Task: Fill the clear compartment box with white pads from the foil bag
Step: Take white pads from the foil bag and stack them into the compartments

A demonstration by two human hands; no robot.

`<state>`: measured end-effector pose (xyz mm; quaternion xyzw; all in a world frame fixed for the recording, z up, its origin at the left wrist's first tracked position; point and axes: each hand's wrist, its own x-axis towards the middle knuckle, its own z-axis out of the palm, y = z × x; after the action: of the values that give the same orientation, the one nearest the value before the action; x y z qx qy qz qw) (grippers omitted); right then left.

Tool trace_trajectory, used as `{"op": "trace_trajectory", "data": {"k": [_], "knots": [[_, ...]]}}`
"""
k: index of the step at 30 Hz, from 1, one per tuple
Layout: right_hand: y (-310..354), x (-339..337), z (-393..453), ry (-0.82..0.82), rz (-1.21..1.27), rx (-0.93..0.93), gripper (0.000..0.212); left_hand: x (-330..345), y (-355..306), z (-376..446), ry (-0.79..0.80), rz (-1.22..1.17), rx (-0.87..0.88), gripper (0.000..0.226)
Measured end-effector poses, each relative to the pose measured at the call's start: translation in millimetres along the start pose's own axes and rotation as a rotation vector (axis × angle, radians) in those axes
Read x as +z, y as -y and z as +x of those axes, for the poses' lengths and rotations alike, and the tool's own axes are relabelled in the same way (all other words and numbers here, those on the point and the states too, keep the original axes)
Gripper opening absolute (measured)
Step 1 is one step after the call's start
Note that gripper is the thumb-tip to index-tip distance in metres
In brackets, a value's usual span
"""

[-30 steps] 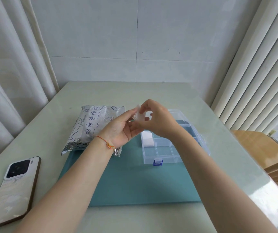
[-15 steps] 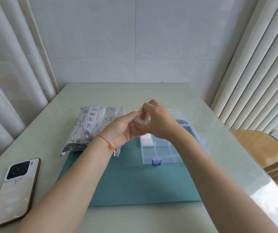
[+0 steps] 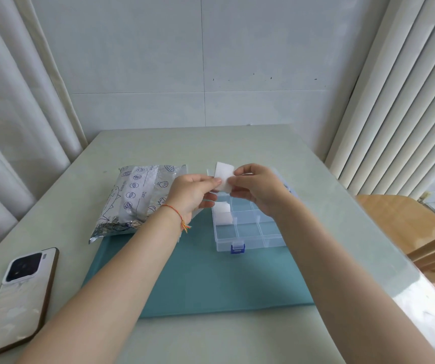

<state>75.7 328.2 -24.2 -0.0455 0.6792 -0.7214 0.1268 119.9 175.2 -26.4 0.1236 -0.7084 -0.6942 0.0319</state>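
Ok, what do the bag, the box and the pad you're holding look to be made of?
Foil bag: metallised film, going by its silver crinkled sheen and print. Compartment box: clear rigid plastic; the mat shows through, and the latch is blue. White pad, pinched by both hands: matte and soft-looking, probably cotton or nonwoven.

Our two bare forearms, no sleeves

On our left wrist [image 3: 170, 210] we wear a thin red-orange string bracelet [image 3: 178, 215] with a small frayed knot; beside it, our right hand [image 3: 259, 191] wears nothing.
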Motion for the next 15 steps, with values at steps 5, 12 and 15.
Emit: {"op": "trace_trajectory", "data": {"k": [5,12,15], "knots": [[-7.5,-8.1,5.9,-0.001,-0.216,0.156,0.015,-1.1,-0.2,9.8,-0.093,0.476,0.088,0.014],[1.2,4.3,2.7,0.122,-0.773,0.214,0.008,4.7,-4.6,9.2,0.018,0.863,0.085,0.027],[0.7,6.2,4.9,0.139,-0.879,0.224,0.009,5.4,-2.4,7.7,0.067,0.900,0.057,0.031]]}}
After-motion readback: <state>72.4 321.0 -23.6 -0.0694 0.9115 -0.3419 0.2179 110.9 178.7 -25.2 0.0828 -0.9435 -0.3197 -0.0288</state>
